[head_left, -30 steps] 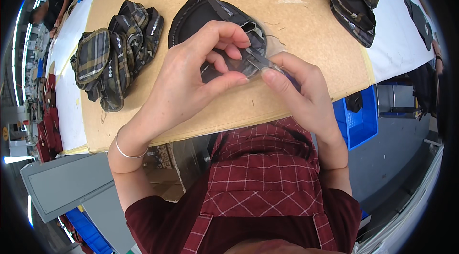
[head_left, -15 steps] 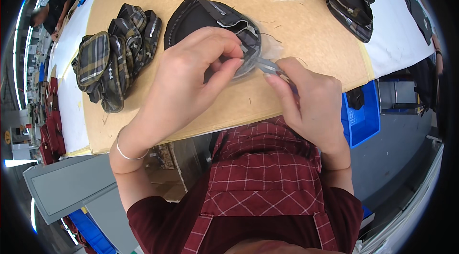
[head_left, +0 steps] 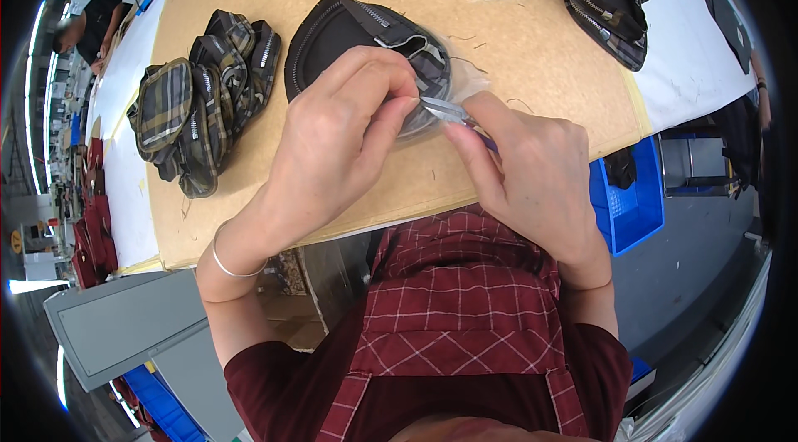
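Note:
A black pouch with a silver zipper, a plaid panel and a clear plastic-like edge lies on the table before me. My left hand rests over its near side, thumb and forefinger pinched at the rim. What lies between those fingertips is too small to make out. In my right hand is a pair of thread snips, gripped between thumb and fingers. Their pale metal blades point left, with the tips right beside my left fingertips.
Plaid zippered pouches are bunched on the tan tabletop at left; more dark pouches lie far right. Loose threads are scattered about. A blue crate sits below the table's right side. Another person works at far left.
The snips and my right hand have moved slightly left, bringing the blade tips up to my left fingertips. My left hand keeps its pinch at almost the same spot.

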### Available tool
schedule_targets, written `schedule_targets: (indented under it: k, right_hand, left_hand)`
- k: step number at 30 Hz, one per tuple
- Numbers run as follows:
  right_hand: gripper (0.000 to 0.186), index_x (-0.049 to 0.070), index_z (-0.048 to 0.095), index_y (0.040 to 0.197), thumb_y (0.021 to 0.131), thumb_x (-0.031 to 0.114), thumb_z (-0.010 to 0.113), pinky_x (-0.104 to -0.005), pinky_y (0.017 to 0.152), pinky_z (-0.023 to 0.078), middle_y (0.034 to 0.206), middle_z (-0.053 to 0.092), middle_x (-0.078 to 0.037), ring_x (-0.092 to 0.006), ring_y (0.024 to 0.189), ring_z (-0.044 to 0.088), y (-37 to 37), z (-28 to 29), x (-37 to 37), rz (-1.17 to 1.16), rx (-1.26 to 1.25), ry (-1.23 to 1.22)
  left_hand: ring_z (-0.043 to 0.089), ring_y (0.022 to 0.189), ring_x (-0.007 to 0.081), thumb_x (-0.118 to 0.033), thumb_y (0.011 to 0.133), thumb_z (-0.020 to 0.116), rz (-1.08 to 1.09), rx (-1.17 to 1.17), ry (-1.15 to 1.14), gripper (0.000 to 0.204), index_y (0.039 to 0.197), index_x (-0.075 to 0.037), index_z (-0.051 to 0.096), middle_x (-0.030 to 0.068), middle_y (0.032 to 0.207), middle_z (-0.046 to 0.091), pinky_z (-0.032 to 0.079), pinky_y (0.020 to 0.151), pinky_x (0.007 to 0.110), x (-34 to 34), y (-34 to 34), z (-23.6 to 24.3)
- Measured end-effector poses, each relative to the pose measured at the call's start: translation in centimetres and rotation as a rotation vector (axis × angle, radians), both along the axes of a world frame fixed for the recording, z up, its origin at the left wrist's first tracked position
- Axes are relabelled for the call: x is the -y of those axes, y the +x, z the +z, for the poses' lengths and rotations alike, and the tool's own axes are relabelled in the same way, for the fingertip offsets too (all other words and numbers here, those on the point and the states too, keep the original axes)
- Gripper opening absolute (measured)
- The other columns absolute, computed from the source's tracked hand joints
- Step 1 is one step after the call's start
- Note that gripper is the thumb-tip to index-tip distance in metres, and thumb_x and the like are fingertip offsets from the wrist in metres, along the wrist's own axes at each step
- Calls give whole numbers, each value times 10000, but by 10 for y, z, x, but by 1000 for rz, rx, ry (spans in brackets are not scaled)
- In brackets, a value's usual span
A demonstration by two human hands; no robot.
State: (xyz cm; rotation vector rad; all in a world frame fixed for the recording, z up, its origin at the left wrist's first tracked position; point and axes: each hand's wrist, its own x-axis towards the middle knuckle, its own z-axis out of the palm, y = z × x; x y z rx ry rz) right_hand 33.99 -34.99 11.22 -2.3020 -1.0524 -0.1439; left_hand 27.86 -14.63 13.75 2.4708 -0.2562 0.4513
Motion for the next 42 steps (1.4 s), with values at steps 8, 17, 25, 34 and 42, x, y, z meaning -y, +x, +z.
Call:
schedule_targets:
  k: [8,17,25,34,42]
  right_hand:
    - [266,83,627,831,979,298,675,-368,413,431,512,584,-80,-260,430,603,8,-1,-1,28,127,57]
    - [227,70,651,879,953,277,708,-382,449,449,548,609,-103,-284,468,621,7,-1,0,67,28,82]
    - [193,70,702,921,933,260,734,-406,482,438,565,594,-131,-315,492,609,10,7,1,77,49,-2]
    - [232,103,643,874,952,316,697,-370,470,462,580,632,-76,-268,492,628,23,1,19,415,10,-6]
    - [324,83,734,1068,767,170,814,-303,558,505,731,704,-22,-179,621,679,14,-16,-26,308,370,154]
  left_hand:
    - [669,850,184,68,903,680,-1,1,-22,101,990,19,666,121,1088,693,560,722,284,0,-1,0]
    - [677,837,219,65,897,683,-1,-2,-32,93,975,21,658,129,1065,688,558,716,304,-1,-1,1]
    - [686,865,327,68,866,700,-24,54,-20,124,959,23,634,158,1023,668,557,727,366,0,1,-2]
    - [679,869,179,-68,980,653,-35,-91,-438,118,892,10,651,137,997,676,552,715,264,-12,-16,22]
    - [681,634,211,-178,1005,635,-15,-41,-695,269,825,21,652,135,713,683,527,584,271,-42,-84,26]
